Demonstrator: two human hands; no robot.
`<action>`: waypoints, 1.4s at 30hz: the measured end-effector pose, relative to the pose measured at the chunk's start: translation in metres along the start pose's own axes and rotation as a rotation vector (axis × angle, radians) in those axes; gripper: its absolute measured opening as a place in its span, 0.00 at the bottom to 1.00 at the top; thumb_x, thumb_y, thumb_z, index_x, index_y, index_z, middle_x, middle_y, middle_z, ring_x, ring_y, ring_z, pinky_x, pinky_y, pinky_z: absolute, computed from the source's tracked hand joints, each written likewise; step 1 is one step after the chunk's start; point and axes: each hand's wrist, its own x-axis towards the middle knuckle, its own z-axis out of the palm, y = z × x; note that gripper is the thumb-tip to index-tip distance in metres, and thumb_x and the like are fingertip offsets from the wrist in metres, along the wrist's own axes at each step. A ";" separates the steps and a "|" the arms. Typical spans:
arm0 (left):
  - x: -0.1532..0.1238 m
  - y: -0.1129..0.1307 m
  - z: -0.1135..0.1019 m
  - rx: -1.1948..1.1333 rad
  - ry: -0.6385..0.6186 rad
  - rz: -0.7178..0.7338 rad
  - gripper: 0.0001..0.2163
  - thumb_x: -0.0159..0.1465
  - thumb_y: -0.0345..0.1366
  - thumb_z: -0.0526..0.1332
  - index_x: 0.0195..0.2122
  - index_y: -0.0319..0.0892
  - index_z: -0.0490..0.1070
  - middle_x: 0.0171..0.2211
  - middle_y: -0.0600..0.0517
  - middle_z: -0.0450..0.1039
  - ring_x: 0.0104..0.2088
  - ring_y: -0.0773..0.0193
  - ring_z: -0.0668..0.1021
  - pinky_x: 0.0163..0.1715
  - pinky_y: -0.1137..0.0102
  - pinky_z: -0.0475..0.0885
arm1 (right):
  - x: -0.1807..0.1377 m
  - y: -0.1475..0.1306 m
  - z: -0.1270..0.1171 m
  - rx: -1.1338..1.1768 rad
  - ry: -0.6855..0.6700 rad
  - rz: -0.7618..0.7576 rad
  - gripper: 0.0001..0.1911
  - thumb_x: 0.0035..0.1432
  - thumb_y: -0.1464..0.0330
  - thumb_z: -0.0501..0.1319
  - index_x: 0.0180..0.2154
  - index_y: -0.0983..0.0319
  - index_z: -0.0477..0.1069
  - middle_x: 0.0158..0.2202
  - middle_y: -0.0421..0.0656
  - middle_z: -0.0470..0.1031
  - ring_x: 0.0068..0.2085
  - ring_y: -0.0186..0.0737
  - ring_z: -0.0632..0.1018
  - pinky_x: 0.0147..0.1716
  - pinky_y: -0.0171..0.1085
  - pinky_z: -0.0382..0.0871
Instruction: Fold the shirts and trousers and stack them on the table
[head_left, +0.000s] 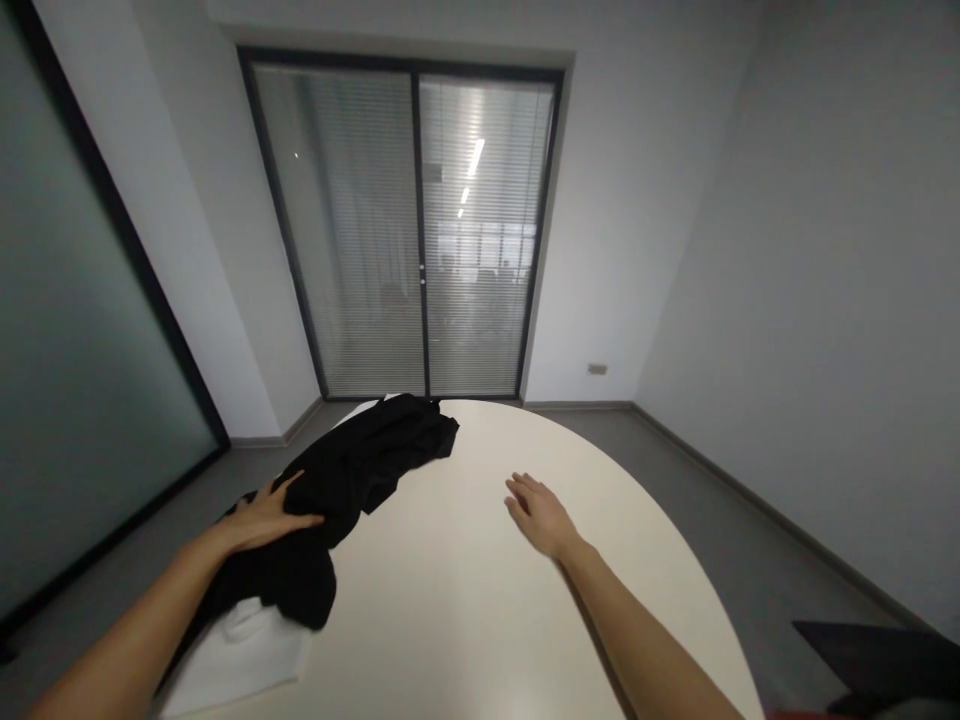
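A crumpled black garment lies along the left side of the round white table. On top of it rests my left hand, fingers spread over the cloth and not closed on it. Partly under the black cloth, near the front left, is a folded white garment; a bit of white also shows behind the black cloth at the far edge. My right hand is over the tabletop right of the middle, palm down, fingers loosely stretched and holding nothing.
Beyond the table stands a glass door with blinds in a dark frame. A frosted glass panel is at the left. A dark object, only partly seen, sits at the lower right. A white wall rises on the right.
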 end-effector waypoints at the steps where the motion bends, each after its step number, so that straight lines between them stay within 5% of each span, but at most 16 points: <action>1: -0.001 0.012 -0.007 0.022 -0.012 -0.025 0.44 0.53 0.57 0.65 0.67 0.40 0.58 0.67 0.37 0.58 0.62 0.26 0.63 0.58 0.43 0.60 | -0.003 0.000 0.000 0.007 0.007 0.007 0.28 0.69 0.57 0.46 0.62 0.64 0.66 0.66 0.49 0.62 0.68 0.47 0.60 0.66 0.46 0.49; 3: -0.008 0.048 -0.017 0.052 0.129 0.031 0.45 0.56 0.59 0.61 0.68 0.35 0.54 0.70 0.35 0.47 0.67 0.23 0.51 0.62 0.40 0.50 | -0.007 -0.004 -0.002 0.001 0.024 0.023 0.29 0.69 0.55 0.46 0.60 0.63 0.69 0.65 0.50 0.64 0.67 0.47 0.61 0.65 0.45 0.50; 6: -0.026 0.116 -0.009 0.042 0.347 0.347 0.36 0.62 0.49 0.58 0.69 0.39 0.53 0.72 0.40 0.44 0.71 0.38 0.46 0.67 0.47 0.43 | -0.010 -0.011 -0.007 -0.025 0.036 0.037 0.30 0.67 0.52 0.48 0.60 0.62 0.69 0.65 0.51 0.65 0.66 0.48 0.63 0.64 0.45 0.52; 9: -0.044 0.174 0.029 -0.079 0.259 0.588 0.28 0.67 0.45 0.53 0.68 0.44 0.56 0.72 0.46 0.46 0.71 0.47 0.49 0.68 0.52 0.46 | -0.013 -0.013 -0.010 -0.021 -0.006 0.054 0.34 0.65 0.49 0.50 0.65 0.61 0.62 0.68 0.51 0.59 0.68 0.52 0.58 0.65 0.48 0.48; 12: -0.053 0.201 0.075 -0.142 0.093 0.630 0.28 0.69 0.47 0.51 0.69 0.44 0.55 0.72 0.44 0.45 0.71 0.47 0.49 0.68 0.52 0.47 | -0.014 -0.012 -0.008 -0.004 -0.025 0.046 0.38 0.64 0.48 0.51 0.69 0.58 0.53 0.72 0.48 0.49 0.71 0.54 0.49 0.67 0.52 0.40; 17: -0.050 0.198 0.108 -0.102 -0.066 0.653 0.28 0.71 0.52 0.46 0.69 0.48 0.56 0.72 0.47 0.47 0.71 0.48 0.48 0.68 0.49 0.44 | -0.012 -0.010 -0.002 0.012 -0.074 -0.016 0.38 0.65 0.46 0.49 0.70 0.56 0.51 0.72 0.47 0.46 0.72 0.54 0.46 0.67 0.55 0.35; 42: -0.041 0.195 0.113 -0.130 -0.054 0.652 0.28 0.70 0.52 0.47 0.68 0.46 0.58 0.71 0.46 0.49 0.71 0.46 0.49 0.68 0.48 0.46 | -0.006 -0.008 0.004 -0.020 -0.150 0.013 0.39 0.64 0.46 0.49 0.69 0.58 0.53 0.72 0.47 0.47 0.71 0.55 0.48 0.67 0.56 0.37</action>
